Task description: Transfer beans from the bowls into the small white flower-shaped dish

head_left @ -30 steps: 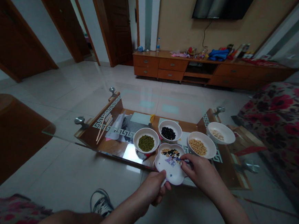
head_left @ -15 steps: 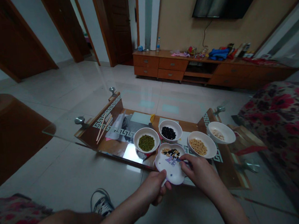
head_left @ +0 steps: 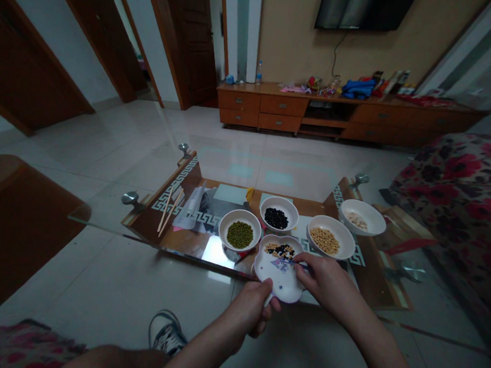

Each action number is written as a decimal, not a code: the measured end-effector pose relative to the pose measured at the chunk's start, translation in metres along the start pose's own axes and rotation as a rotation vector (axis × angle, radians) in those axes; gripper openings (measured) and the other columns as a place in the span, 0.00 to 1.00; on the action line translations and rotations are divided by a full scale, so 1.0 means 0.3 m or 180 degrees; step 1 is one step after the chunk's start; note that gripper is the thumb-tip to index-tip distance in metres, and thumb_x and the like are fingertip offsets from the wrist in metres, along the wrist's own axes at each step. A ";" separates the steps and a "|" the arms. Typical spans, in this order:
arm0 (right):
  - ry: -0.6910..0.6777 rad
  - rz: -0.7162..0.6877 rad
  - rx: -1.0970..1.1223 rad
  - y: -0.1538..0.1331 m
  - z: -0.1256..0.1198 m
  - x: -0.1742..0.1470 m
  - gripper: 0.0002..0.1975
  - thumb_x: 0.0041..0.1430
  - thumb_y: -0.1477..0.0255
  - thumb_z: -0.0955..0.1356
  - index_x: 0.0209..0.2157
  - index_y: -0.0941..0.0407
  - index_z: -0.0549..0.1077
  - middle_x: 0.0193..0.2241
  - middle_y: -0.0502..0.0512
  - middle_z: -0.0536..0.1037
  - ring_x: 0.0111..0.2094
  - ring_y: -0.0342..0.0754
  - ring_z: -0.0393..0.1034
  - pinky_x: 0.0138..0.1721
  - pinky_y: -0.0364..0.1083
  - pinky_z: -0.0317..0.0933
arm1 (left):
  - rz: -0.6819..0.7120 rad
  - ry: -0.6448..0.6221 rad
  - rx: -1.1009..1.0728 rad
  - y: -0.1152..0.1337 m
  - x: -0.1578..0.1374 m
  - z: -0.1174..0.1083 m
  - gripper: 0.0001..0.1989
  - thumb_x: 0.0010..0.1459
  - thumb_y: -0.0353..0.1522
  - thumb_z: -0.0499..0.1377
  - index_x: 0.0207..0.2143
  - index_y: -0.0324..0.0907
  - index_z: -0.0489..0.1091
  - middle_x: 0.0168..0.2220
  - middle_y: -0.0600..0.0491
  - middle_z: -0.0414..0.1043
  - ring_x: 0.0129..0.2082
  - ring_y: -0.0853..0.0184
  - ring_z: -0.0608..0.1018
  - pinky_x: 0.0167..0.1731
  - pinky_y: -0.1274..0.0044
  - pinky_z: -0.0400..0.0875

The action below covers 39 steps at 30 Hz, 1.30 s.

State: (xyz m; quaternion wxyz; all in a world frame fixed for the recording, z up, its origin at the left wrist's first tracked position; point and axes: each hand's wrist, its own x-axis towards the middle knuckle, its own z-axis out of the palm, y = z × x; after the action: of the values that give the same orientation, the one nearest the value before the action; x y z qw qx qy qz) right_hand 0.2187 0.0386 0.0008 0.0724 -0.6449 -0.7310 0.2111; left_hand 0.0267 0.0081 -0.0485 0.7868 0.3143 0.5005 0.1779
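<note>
A white flower-shaped plate point(head_left: 279, 286) with a purple rim and a cartoon print is held at its near left edge by my left hand point(head_left: 259, 305), thumb on top. Black and yellow beans point(head_left: 281, 250) lie mixed at its far side. My right hand point(head_left: 318, 272) pinches a thin dark tool point(head_left: 305, 267), its tip low over the plate close to these beans; its exact kind is too small to make out. Around the plate stand a bowl of green beans point(head_left: 240, 235), a bowl of black beans point(head_left: 276, 218) and a bowl of yellow beans point(head_left: 325, 240).
A fourth white bowl point(head_left: 371, 219) with a few pale pieces stands at the right of the glass table point(head_left: 115, 208). Wooden chopsticks point(head_left: 170, 212) lie at its left. Metal fittings point(head_left: 130, 198) hold the glass. Beyond is a low wooden cabinet point(head_left: 282, 106) with clutter on top.
Almost nothing differs. The tool's tip and my right hand have shifted very slightly over the plate, while my left hand keeps its hold.
</note>
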 end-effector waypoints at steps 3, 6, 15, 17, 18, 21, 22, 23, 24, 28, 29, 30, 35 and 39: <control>-0.0017 0.0022 0.0006 -0.001 0.002 0.001 0.16 0.60 0.65 0.60 0.42 0.52 0.76 0.35 0.56 0.81 0.35 0.50 0.75 0.35 0.44 0.62 | -0.0006 0.0028 0.0001 0.002 -0.003 0.001 0.29 0.50 0.59 0.47 0.26 0.42 0.64 0.13 0.64 0.49 0.09 0.78 0.50 0.14 0.82 0.41; -0.0034 0.0033 0.0026 0.003 0.007 0.004 0.16 0.60 0.65 0.60 0.43 0.52 0.75 0.35 0.56 0.81 0.35 0.50 0.75 0.35 0.44 0.62 | -0.0013 0.0022 0.0017 0.003 -0.007 0.003 0.30 0.50 0.60 0.46 0.26 0.42 0.64 0.13 0.64 0.49 0.09 0.78 0.50 0.14 0.82 0.41; -0.0077 0.0008 0.0049 0.007 0.011 0.009 0.18 0.60 0.64 0.59 0.44 0.52 0.76 0.36 0.57 0.81 0.35 0.50 0.75 0.35 0.44 0.61 | 0.0018 0.0005 0.0020 0.021 -0.015 0.004 0.28 0.51 0.58 0.47 0.25 0.42 0.64 0.13 0.64 0.49 0.08 0.77 0.50 0.12 0.81 0.40; -0.0076 0.0003 0.0071 0.005 0.009 0.008 0.18 0.60 0.64 0.60 0.44 0.52 0.75 0.36 0.57 0.81 0.36 0.50 0.75 0.35 0.44 0.61 | 0.0037 -0.0004 -0.0007 0.020 -0.014 0.004 0.28 0.51 0.58 0.47 0.26 0.42 0.64 0.13 0.64 0.49 0.08 0.77 0.50 0.12 0.81 0.40; -0.0085 0.0002 0.0080 0.004 0.008 0.008 0.18 0.60 0.63 0.60 0.44 0.52 0.75 0.37 0.57 0.81 0.36 0.50 0.75 0.35 0.44 0.61 | 0.0032 -0.0010 -0.0021 0.019 -0.013 0.004 0.28 0.51 0.58 0.48 0.26 0.42 0.64 0.13 0.64 0.49 0.09 0.77 0.50 0.12 0.81 0.40; -0.0108 0.0006 0.0068 0.003 0.006 0.009 0.18 0.60 0.63 0.60 0.44 0.53 0.75 0.37 0.57 0.81 0.36 0.51 0.75 0.35 0.44 0.62 | 0.0015 -0.0025 -0.0037 0.016 -0.011 0.003 0.28 0.51 0.58 0.47 0.26 0.42 0.64 0.13 0.64 0.49 0.09 0.77 0.50 0.12 0.81 0.40; -0.0115 0.0003 0.0061 0.003 0.006 0.009 0.18 0.61 0.63 0.60 0.45 0.53 0.75 0.37 0.58 0.81 0.36 0.51 0.75 0.36 0.44 0.62 | 0.0018 -0.0027 -0.0034 0.016 -0.011 0.003 0.28 0.51 0.58 0.47 0.26 0.42 0.64 0.13 0.64 0.49 0.09 0.77 0.49 0.12 0.81 0.40; -0.0126 -0.0006 0.0056 0.003 0.005 0.009 0.18 0.61 0.64 0.60 0.45 0.53 0.75 0.38 0.58 0.81 0.36 0.51 0.75 0.36 0.44 0.62 | 0.0017 -0.0026 -0.0030 0.017 -0.012 0.003 0.28 0.51 0.58 0.47 0.26 0.42 0.64 0.13 0.64 0.49 0.09 0.77 0.49 0.11 0.81 0.40; -0.0136 -0.0017 0.0053 0.003 0.005 0.009 0.18 0.61 0.64 0.59 0.45 0.53 0.75 0.38 0.58 0.80 0.37 0.51 0.75 0.36 0.44 0.62 | 0.0020 -0.0022 -0.0024 0.018 -0.013 0.004 0.28 0.51 0.58 0.47 0.26 0.42 0.64 0.13 0.64 0.50 0.09 0.77 0.49 0.11 0.81 0.40; -0.0107 -0.0059 0.0064 0.001 0.001 0.005 0.17 0.61 0.64 0.59 0.44 0.53 0.75 0.38 0.58 0.80 0.38 0.51 0.75 0.37 0.44 0.62 | -0.0016 -0.0011 -0.0041 0.021 -0.017 0.007 0.28 0.50 0.58 0.48 0.25 0.42 0.64 0.13 0.64 0.50 0.09 0.78 0.49 0.11 0.81 0.40; -0.0067 -0.0072 0.0069 0.001 -0.002 0.003 0.17 0.61 0.64 0.59 0.44 0.52 0.75 0.38 0.57 0.80 0.38 0.51 0.75 0.37 0.44 0.63 | -0.0019 -0.0011 -0.0054 0.019 -0.016 0.007 0.27 0.50 0.58 0.48 0.25 0.42 0.64 0.13 0.64 0.50 0.09 0.77 0.49 0.10 0.81 0.40; -0.0016 -0.0084 0.0076 0.001 -0.006 0.000 0.17 0.61 0.65 0.59 0.43 0.52 0.75 0.38 0.56 0.80 0.39 0.50 0.75 0.38 0.44 0.63 | -0.0018 -0.0015 -0.0064 0.016 -0.013 0.006 0.28 0.51 0.58 0.48 0.25 0.42 0.64 0.13 0.63 0.50 0.09 0.77 0.49 0.10 0.81 0.40; 0.0355 -0.0123 0.0094 0.016 -0.062 -0.027 0.17 0.61 0.63 0.59 0.43 0.51 0.75 0.37 0.55 0.80 0.38 0.50 0.75 0.36 0.44 0.64 | -0.0027 0.0010 -0.0064 0.001 0.001 0.002 0.27 0.52 0.57 0.48 0.25 0.42 0.65 0.13 0.64 0.49 0.09 0.77 0.49 0.10 0.82 0.40; 0.0943 0.0217 -0.0321 0.057 -0.130 -0.055 0.18 0.60 0.59 0.60 0.44 0.50 0.75 0.33 0.54 0.81 0.31 0.50 0.75 0.29 0.44 0.62 | -0.0020 0.0008 -0.0066 -0.003 0.004 -0.002 0.27 0.51 0.57 0.48 0.26 0.42 0.65 0.13 0.64 0.50 0.08 0.78 0.49 0.11 0.82 0.40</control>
State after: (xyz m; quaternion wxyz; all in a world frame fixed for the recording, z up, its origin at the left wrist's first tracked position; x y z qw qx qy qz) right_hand 0.2517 0.0322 0.0318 0.1397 -0.6962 -0.6997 0.0791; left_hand 0.0268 0.0083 -0.0501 0.7900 0.3043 0.5006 0.1810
